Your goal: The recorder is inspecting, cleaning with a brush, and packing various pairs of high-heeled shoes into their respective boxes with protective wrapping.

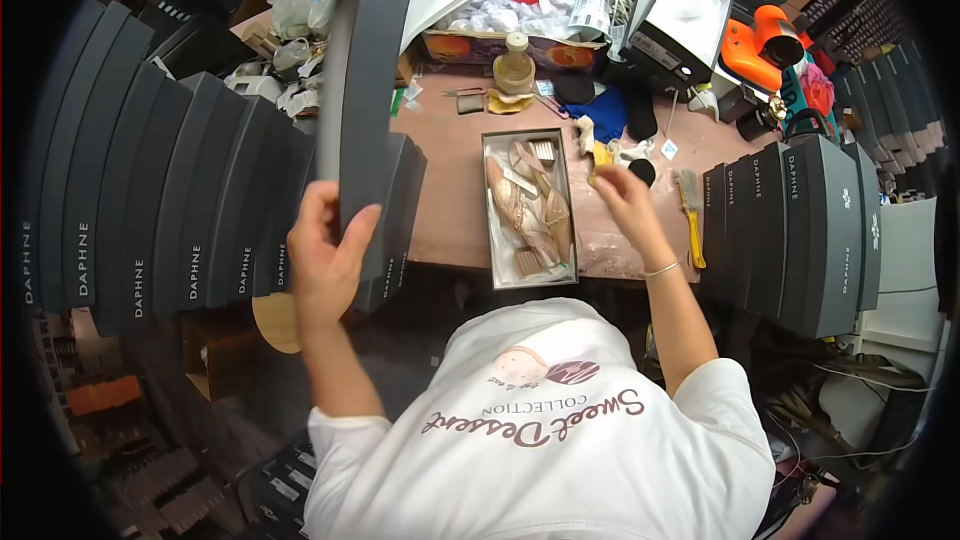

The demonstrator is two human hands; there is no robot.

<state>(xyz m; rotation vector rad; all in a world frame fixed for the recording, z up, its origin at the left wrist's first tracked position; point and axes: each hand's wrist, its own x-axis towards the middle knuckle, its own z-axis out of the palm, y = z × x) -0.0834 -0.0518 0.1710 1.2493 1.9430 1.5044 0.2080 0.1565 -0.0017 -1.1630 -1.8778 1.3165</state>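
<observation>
My left hand grips the lower end of a long dark grey shoebox lid, thumb on one side and fingers on the other. The lid stands on edge left of an open shoebox. Inside the shoebox lie pinkish-beige strappy shoes with light paper around them. To the right of the shoebox, my right hand has its fingertips closed together at a yellow scrap. Whether they hold that scrap or something smaller cannot be made out.
Stacked dark shoeboxes line the left; more shoeboxes stand at right. A yellow-handled brush lies right of my hand. Farther back are a bottle, blue cloth, a carton of crumpled paper and an orange tool.
</observation>
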